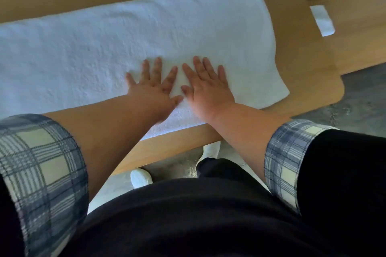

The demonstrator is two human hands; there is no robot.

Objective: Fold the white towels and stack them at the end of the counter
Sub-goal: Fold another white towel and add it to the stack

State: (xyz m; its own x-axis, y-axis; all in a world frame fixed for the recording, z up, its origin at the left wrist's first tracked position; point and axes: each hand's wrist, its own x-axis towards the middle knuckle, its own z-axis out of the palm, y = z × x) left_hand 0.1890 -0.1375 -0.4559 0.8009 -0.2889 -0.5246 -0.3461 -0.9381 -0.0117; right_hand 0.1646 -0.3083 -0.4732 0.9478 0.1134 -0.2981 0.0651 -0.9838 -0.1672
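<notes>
The person wears black sleeves (344, 162) with blue-and-cream plaid cuffs (41, 162), a black garment (188, 215) and white shoes (141, 177).

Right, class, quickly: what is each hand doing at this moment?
Left hand: open, fingers spread, pressing flat on the white terry towel.
Right hand: open, flat on the same towel.

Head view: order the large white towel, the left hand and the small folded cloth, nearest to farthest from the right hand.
1. large white towel, pressed under the right hand.
2. left hand, close alongside.
3. small folded cloth, far upper right.
</notes>
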